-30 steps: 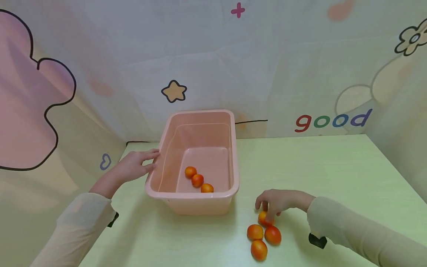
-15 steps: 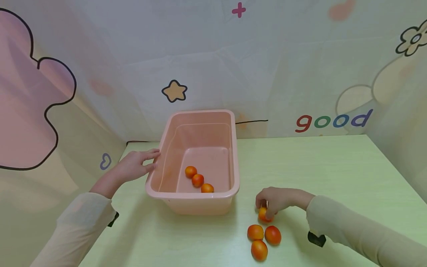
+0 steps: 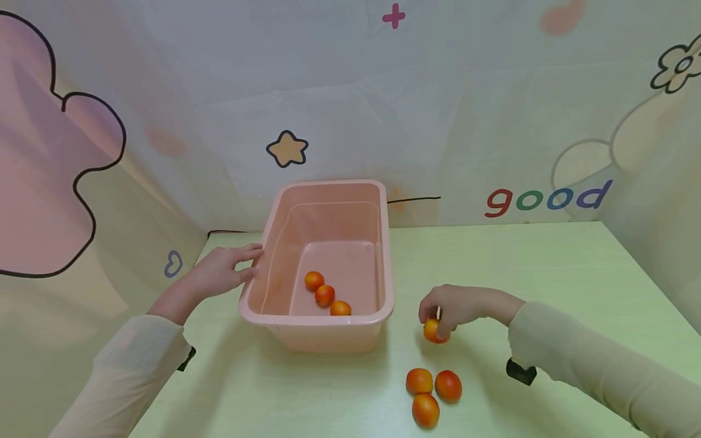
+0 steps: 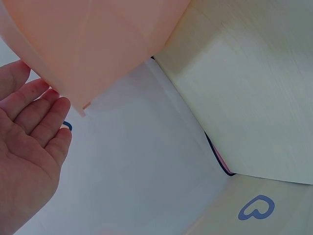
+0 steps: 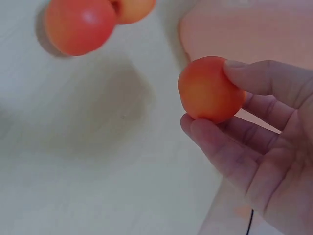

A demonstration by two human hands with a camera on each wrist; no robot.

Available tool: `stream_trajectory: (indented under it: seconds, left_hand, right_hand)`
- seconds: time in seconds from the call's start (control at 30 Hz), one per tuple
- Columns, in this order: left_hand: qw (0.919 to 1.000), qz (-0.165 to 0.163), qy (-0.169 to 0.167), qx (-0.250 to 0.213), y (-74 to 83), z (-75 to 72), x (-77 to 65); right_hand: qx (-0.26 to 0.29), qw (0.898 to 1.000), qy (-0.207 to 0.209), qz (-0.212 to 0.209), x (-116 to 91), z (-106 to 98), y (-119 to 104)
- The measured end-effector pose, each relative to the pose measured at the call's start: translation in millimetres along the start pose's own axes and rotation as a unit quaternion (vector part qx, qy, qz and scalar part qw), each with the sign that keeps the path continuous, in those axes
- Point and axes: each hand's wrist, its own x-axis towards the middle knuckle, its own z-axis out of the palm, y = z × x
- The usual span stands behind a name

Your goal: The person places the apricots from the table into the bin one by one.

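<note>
item, right hand [image 3: 460, 305], right of centre in the lower half of the frame: thumb and fingers pinching one held fruit [image 3: 434, 331], round, orange-red, raised off the tabletop, just right of the bin.
item, left hand [image 3: 223, 271], left of centre: fingers loosely extended, clasping nothing, tips against the bin's left rim.
item, one pink bin [image 3: 317, 320], centre of the frame, rectangular, upright on the table.
contents of same: three fruits, namely a back fruit [image 3: 314, 280], a middle fruit [image 3: 325, 296] and a front fruit [image 3: 340, 308], in a slanting row on the floor, the front one partly hidden by the rim.
item, three loose fruits, lower centre-right: an orange fruit [image 3: 419, 381] touching a lower fruit [image 3: 425, 411], with a redder fruit [image 3: 448, 386] just beside them.
item, one pale green table [image 3: 520, 274].
item, two pale sleeves [image 3: 580, 359], dark piece beneath each cuff.
item, printed backdrop [image 3: 350, 121]: star [image 3: 287, 149], upper centre-left; lettering "good" [image 3: 547, 198], right.
</note>
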Motion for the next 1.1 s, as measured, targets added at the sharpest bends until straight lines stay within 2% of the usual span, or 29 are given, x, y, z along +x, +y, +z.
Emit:
stream_trajectory:
  seconds: [0.4, 0.73, 1.1]
  left_hand:
    - [1.0000, 0.003, -0.003, -0.008, -0.7, -0.4, -0.4]
    - [1.0000, 0.004, -0.003, -0.003, -0.2, -1.1, -0.4]
    - [0.9999, -0.002, -0.001, -0.010, -0.2, -1.2, -0.7]
  right_hand:
    - [-0.037, 0.999, 0.020, -0.002, -7, -41, -26]
    - [-0.068, 0.997, 0.030, -0.021, -11, -73, -52]
    - [-0.077, 0.995, 0.038, -0.042, -3, -101, -80]
